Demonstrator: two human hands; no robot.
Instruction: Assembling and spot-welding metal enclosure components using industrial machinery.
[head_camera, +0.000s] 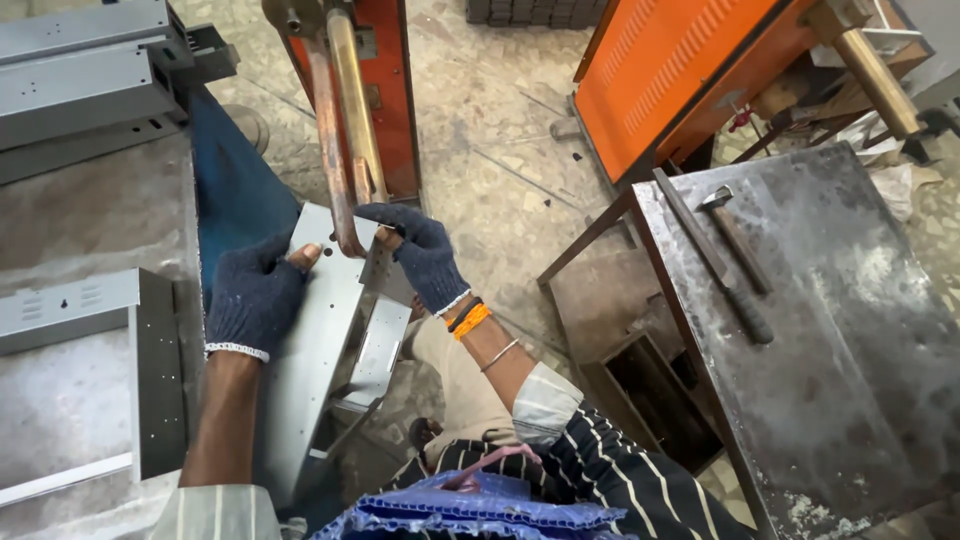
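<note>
Both gloved hands grip 1 grey sheet-metal bracket (330, 330) (bent, with punched holes): left hand (252, 298) clasps its left edge, right hand (425, 255) its top, under 2 copper welder arms (340, 120)

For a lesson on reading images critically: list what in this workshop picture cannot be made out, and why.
- Head view: where the copper arms meet the metal panel, hidden by the right hand.
- The panel's lower end, behind the left hand and its forearm.
- The orange machine, cut off by the top edge.
- The hammer head, too small to detail.
</note>
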